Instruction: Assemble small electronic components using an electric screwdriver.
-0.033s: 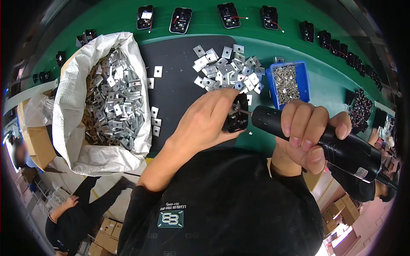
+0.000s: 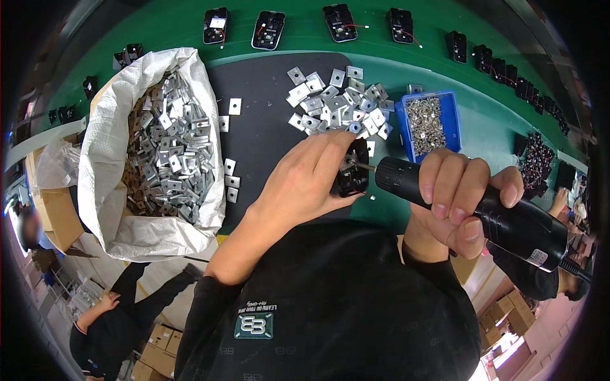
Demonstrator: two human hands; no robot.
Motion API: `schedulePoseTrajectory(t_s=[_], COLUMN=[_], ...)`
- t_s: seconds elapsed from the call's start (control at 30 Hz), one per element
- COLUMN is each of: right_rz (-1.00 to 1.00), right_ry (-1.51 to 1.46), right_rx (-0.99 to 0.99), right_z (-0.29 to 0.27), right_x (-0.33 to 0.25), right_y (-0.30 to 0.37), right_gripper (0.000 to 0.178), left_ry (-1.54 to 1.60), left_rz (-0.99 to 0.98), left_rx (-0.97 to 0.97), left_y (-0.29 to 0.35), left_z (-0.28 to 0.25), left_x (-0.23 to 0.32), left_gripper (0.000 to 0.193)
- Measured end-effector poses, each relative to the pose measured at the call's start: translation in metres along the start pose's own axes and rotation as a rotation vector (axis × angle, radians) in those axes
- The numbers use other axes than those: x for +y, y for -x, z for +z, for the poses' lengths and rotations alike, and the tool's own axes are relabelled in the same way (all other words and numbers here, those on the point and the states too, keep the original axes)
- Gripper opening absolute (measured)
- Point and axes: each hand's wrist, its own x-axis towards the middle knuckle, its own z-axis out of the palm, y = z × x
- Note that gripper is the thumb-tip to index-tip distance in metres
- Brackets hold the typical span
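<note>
Head view, housing (black) (image 2: 353, 184), in left grip (image 2: 305, 178)

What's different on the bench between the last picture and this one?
Hardly anything: nothing was taken hold of or let go. The co-worker at lower left seems shifted very slightly right. Unchanged: your left hand on the black housing, your right hand around the black power driver, the loose metal plates, white sack and blue bin.

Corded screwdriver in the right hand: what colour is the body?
Black screwdriver body, with a pale label near the cord end; best seen in the head view.
</note>
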Motion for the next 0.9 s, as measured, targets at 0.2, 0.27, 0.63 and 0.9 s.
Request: schedulePoseTrajectory(t_s=[0.2,0.27,0.63,0.9], right_rz=[0.010,0.013,-0.027,0.007], right_ry=[0.009,0.005,-0.026,-0.067], right_rx=[0.024,0.028,-0.275,-0.353], right_z=[-0.001,-0.001,-0.008,-0.017], right_x=[0.001,0.001,0.013,0.017], right_y=[0.002,0.002,-0.011,-0.016], right_gripper=[0.042,0.041,0.039,0.035], left_ry=[-0.006,-0.003,-0.027,-0.037], left_rz=[-0.018,-0.012,0.085,0.050], left_rx=[-0.008,-0.003,-0.029,-0.115], left_y=[0.000,0.000,-0.007,-0.011], left_z=[0.000,0.001,-0.004,-0.002], left_x=[0.002,0.002,0.001,0.003], left_gripper=[0.070,0.070,0.065,0.065])
